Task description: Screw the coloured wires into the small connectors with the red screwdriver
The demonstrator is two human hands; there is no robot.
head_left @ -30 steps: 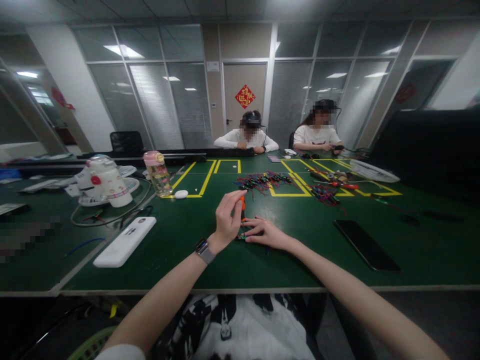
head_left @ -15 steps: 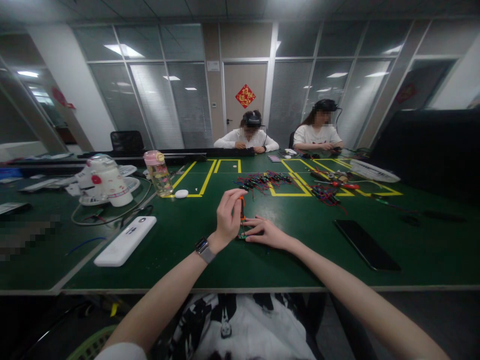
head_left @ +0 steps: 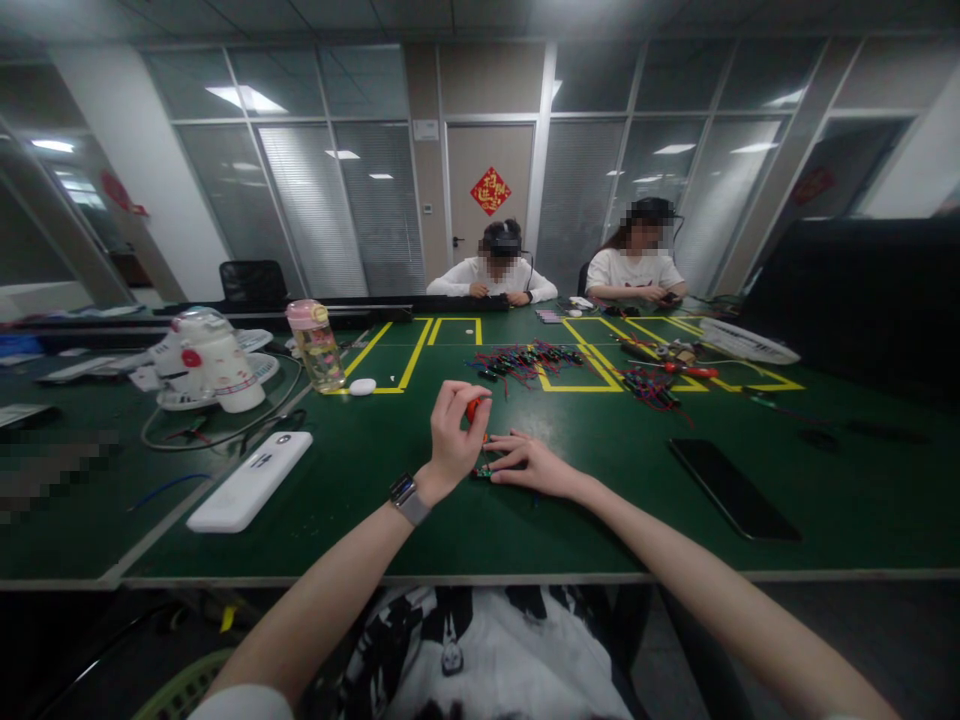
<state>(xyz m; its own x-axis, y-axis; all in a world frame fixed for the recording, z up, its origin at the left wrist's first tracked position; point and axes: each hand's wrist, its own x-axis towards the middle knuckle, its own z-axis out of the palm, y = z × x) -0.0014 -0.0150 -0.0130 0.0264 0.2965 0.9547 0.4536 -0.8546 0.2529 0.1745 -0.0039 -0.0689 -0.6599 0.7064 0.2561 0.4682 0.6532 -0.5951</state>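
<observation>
My left hand (head_left: 453,432) is closed round the orange-red handle of a screwdriver (head_left: 473,408), held upright above the table in the middle of the view. Its thin shaft points down at a small green circuit board (head_left: 482,472) on the tabletop. From the right, my right hand (head_left: 541,468) reaches in low, fingertips gripping the board and close to the screwdriver's shaft. Fingers partly cover the handle, and the tip's exact contact is too small to make out.
Bundles of red and black wires (head_left: 525,362) lie beyond my hands, by yellow tape outlines. A white power bank (head_left: 251,482) is at left, a dark phone (head_left: 733,490) at right. Further left stands a bottle (head_left: 316,348). Two people sit across the green table (head_left: 360,540).
My left hand's fingers have shifted on the screwdriver, and less of its handle shows between them. My right hand and the circuit board stay in place.
</observation>
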